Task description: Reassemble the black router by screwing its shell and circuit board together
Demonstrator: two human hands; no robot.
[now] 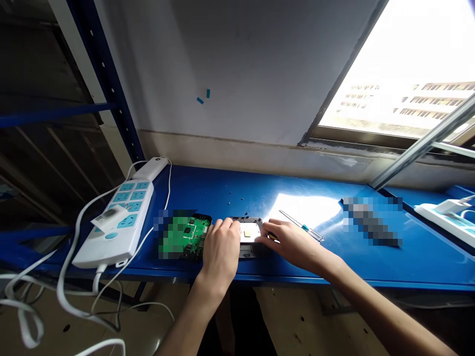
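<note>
A silver-white metal plate (250, 231) with a small yellowish square on it lies over a dark plastic housing (245, 253). My left hand (221, 247) is closed at the plate's left end, its fingertips curled over the edge. At the opposite end, the fingers and thumb of my right hand (287, 236) pinch the plate's edge. A small yellow-and-black thing (273, 236) shows between my right fingers and thumb, mostly hidden. To the left of my left hand is a green circuit board (181, 235), partly blurred, in a black frame.
A thin screwdriver-like tool (305, 228) lies right of my right hand. Farther right is a dark, blurred long piece (373, 222). Tiny screws (229, 203) dot the blue table (208, 185). A white power strip (122, 217) with cables stands left; another strip (445, 217) is far right.
</note>
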